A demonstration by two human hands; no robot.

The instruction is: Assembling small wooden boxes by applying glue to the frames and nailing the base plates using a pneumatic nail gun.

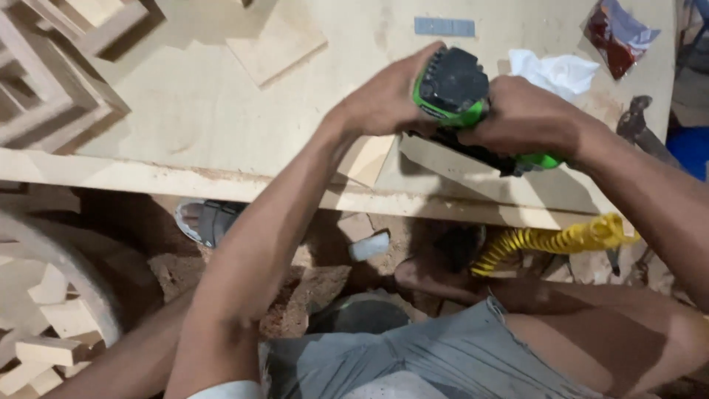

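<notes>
I hold a green and black pneumatic nail gun [454, 92] over the plywood worktop [199, 111]. My left hand [388, 100] grips its black top from the left side. My right hand [528, 118] wraps around the green handle on the right. The tool's nose presses down on a thin plywood piece [473, 177] lying near the front edge of the worktop. A coiled yellow air hose [554, 240] hangs below the bench edge on the right.
A wooden frame [52, 74] lies at the far left, a flat plywood square [277, 41] at the back, a strip of nails [444, 26], white crumpled paper [554, 72], and a red wrapper [617, 33]. Wood offcuts [44, 332] and sawdust lie below.
</notes>
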